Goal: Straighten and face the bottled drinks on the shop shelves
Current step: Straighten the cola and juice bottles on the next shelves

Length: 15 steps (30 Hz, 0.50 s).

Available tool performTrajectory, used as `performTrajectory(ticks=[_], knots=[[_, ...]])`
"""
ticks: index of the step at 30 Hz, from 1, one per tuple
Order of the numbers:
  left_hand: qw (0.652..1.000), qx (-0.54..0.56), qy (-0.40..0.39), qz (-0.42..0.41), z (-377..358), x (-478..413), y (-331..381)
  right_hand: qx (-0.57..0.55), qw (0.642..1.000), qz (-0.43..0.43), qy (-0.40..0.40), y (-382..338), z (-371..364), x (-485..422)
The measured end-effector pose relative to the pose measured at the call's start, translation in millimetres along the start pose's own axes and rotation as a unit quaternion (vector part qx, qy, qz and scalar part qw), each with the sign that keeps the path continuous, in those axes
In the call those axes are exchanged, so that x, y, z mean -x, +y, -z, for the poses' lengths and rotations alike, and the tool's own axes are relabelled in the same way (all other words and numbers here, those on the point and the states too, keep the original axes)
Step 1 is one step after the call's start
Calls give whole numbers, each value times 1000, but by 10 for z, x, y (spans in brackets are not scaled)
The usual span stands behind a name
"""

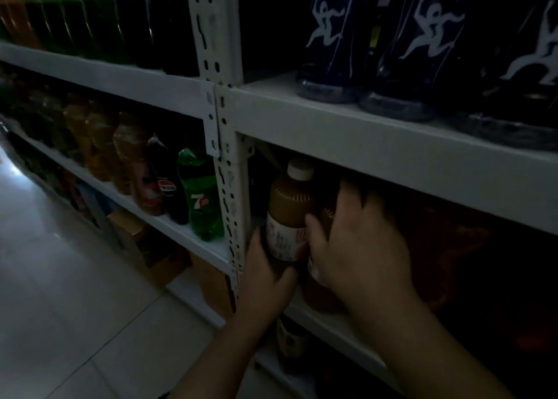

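We've got a brown-drink bottle [290,208] at the far left end of the lower shelf [326,323], right up against the white slotted post [232,193] and tucked under the shelf board above [392,145]. It's standing more or less upright, with a white screw cap, a rounded shoulder full of cloudy brown liquid, and a white label with some red print round the middle; the print's too blurry and dim for us to read. The left hand [265,275] has its grip wrapped round the lower part of the bottle, thumb curled across the front just under the label and fingers going round the post side. The right hand [359,247] is just beside it with its grip closed over a second bottle [327,214] of the same brown stuff, thumb wedged between the two bottles and fingers reaching over the top into the dark of the shelf. In the next bay left, we can see a green soda bottle [202,199] and a dark cola bottle [167,184] at the end of a row. Up top, there are dark blue bottles [329,36] with white running figures. Pale tiled floor [60,278] below, with a cardboard box [157,247] on it.
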<state>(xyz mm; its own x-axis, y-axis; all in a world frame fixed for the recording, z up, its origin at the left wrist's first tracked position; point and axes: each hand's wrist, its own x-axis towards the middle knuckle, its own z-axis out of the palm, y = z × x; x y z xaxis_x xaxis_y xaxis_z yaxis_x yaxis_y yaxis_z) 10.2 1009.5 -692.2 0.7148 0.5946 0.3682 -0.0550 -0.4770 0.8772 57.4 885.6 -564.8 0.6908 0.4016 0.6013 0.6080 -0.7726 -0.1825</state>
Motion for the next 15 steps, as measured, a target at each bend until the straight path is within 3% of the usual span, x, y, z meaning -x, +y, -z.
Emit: performTrajectory(ticks=[3,6,15], knots=[[998,27,-55,9,34,-25,-122,88,993,-12,-76,-91,97,-2],[998,17,-38,-41,41,1,-210,137,989,15,-59,-80,140,-49],[995,-85,43,-4,-47,83,-189,-16,981,67,-184,47,364,-203]])
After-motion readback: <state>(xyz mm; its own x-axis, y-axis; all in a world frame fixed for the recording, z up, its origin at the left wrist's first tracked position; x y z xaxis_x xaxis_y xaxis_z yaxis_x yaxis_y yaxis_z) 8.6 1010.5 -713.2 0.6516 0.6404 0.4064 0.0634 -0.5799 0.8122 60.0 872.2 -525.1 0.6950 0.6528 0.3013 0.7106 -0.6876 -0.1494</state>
